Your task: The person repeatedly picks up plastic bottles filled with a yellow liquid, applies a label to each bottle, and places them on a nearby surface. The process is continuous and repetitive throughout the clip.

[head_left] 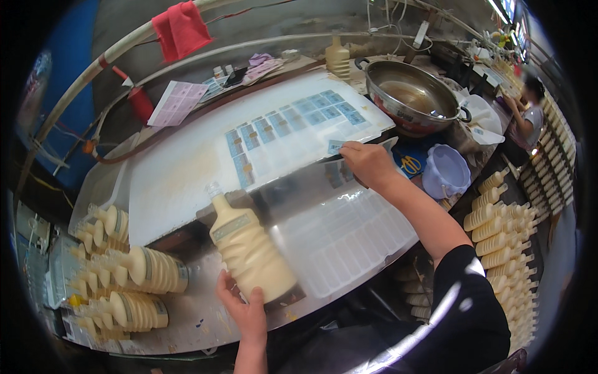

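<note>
1. Bottles [134, 283] lie stacked on their sides at our far left, cream-coloured and ribbed; we count about four clearly, with more behind that blur together.
2. One red cloth [180, 28] hangs on a curved pipe above, and one red extinguisher [138, 100] leans below it.
3. Our left hand [244, 311] is clamped round the base of one cream bottle [249, 249], which stands tilted on the table [187, 311], cap pointing away from us.
4. One white board [187, 168] lies beyond it, carrying rows of blue labels [293, 124]; we count roughly twenty, though the far ones are too small to be sure.
5. Our right hand [369, 163] rests at the board's near right edge, fingertips pinched on one label [335, 147].
6. One steel bowl [411, 96] sits further right, with one lone bottle [337, 57] just left of it.
7. One lilac tub [446, 171] stands below the bowl.
8. More bottles [504, 249] are stacked at far right, too many to count.
</note>
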### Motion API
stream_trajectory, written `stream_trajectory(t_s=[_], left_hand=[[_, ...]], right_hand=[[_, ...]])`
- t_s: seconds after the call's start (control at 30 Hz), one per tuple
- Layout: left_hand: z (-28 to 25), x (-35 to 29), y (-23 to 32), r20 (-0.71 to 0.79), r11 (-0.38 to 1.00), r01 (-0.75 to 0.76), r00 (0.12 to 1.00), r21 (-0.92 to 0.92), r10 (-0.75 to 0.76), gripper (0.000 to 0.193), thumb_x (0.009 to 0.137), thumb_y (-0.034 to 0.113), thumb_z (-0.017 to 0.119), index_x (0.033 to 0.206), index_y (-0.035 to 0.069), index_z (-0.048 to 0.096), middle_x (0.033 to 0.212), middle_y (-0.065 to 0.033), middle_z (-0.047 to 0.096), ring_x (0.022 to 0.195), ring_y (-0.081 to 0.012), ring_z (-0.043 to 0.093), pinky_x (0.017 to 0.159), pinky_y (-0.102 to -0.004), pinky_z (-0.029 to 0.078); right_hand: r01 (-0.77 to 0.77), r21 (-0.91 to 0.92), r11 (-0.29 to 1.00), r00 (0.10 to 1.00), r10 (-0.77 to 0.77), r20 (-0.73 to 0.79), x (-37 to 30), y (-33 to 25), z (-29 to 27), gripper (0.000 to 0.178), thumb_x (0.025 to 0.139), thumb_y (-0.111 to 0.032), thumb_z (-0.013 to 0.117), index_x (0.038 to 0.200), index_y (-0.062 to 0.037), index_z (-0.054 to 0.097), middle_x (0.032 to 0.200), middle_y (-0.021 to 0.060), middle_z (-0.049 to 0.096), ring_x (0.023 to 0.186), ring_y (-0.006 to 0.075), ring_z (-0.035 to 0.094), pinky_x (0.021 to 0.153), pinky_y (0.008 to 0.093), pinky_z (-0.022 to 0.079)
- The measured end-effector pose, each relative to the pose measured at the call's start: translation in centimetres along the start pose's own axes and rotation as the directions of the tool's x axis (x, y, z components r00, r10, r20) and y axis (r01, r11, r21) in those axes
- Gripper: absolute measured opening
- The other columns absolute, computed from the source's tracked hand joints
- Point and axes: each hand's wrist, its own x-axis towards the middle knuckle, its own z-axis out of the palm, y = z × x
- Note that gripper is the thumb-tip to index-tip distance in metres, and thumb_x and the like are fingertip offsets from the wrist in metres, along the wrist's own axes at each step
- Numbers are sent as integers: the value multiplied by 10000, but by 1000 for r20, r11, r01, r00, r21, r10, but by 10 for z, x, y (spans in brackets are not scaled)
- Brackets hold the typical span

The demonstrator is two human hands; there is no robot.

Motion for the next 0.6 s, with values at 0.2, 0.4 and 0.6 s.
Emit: stream_trajectory(t_s=[0.2, 0.4, 0.6], left_hand=[[-14, -3, -24, 101, 926, -217, 976, 310, 195, 947, 670, 221, 843, 1475, 35, 379, 1412, -188, 414, 1342, -364, 418, 1119, -473, 397], [-26, -5, -17, 211, 835, -312, 948, 454, 240, 1015, 742, 365, 869, 1537, 32, 334, 1501, -163, 329, 1371, -314, 424, 1078, -454, 448], [-24, 1, -5, 116, 968, -88, 991, 236, 62, 746, 863, 279, 672, 1503, 15, 394, 1419, -194, 440, 1334, -325, 439, 1141, -454, 346]], right_hand=[[-781, 400, 479, 609, 445, 656, 3, -98, -29, 195, 866, -167, 710, 901, 14, 775, 808, 98, 742, 712, 148, 681, 672, 306, 541], [-871, 413, 264, 459, 141, 877, 7, -182, -58, 209, 858, -180, 755, 927, 15, 787, 820, 50, 747, 707, 87, 629, 617, 277, 498], [465, 429, 774, 858, -514, -3, -31, -228, -37, 224, 705, -102, 722, 926, -70, 711, 987, 39, 664, 590, 184, 643, 508, 331, 514]])
